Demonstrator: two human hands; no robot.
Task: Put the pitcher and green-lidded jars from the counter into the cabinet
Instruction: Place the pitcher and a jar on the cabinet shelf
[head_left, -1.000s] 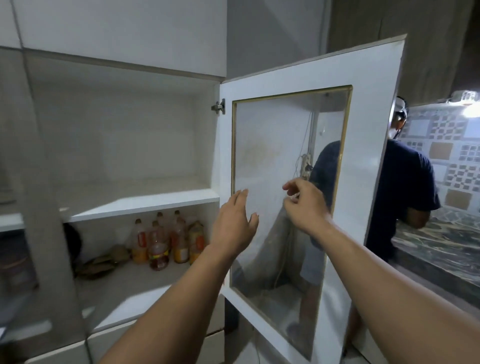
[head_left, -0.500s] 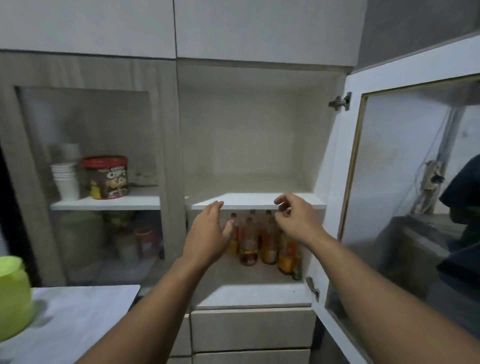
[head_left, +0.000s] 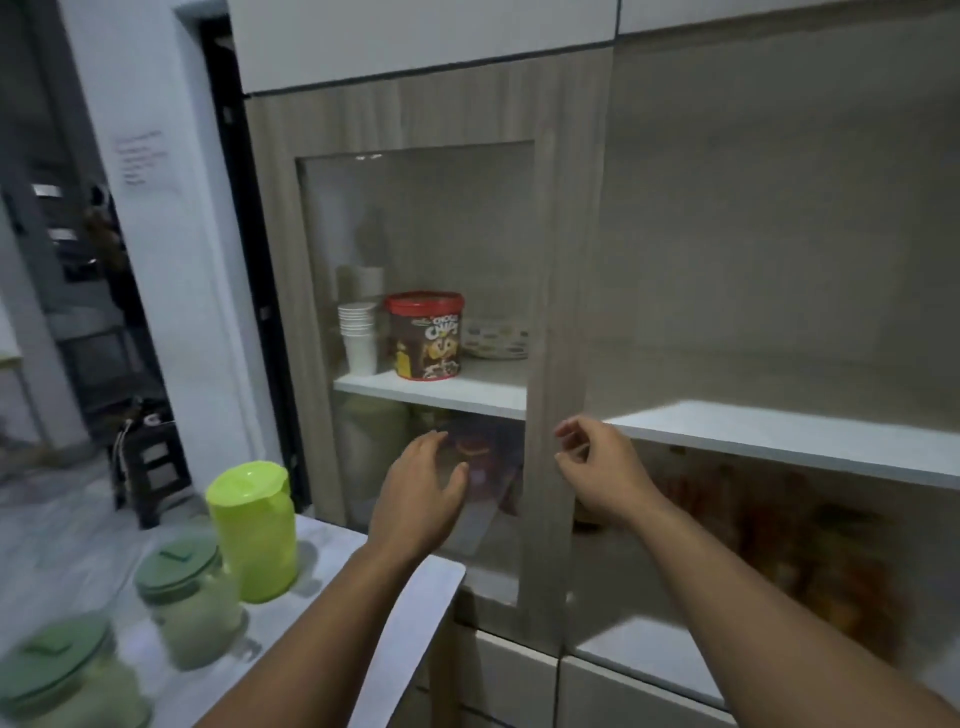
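A lime-green pitcher (head_left: 255, 530) stands on the white counter (head_left: 337, 551) at lower left. Two clear jars with dark green lids sit in front of it, one (head_left: 189, 597) beside the pitcher and one (head_left: 62, 675) at the bottom-left corner. The cabinet's right bay stands open, showing a bare white shelf (head_left: 779, 436). My left hand (head_left: 421, 493) hovers open in front of the closed glass door (head_left: 415, 322), holding nothing. My right hand (head_left: 602, 467) is raised beside the door's wooden frame, fingers loosely curled and empty.
Behind the glass door sit stacked white cups (head_left: 358, 335), a red-lidded cereal tub (head_left: 426, 335) and a bowl (head_left: 496, 338). Blurred bottles (head_left: 779, 545) stand under the open shelf. Drawers (head_left: 509, 675) lie below. A dark doorway and stool (head_left: 150, 462) are at left.
My view has swung left from the open door to the counter, bringing the pitcher and both jars into sight. Both hands stay raised and empty and have drifted left with it.
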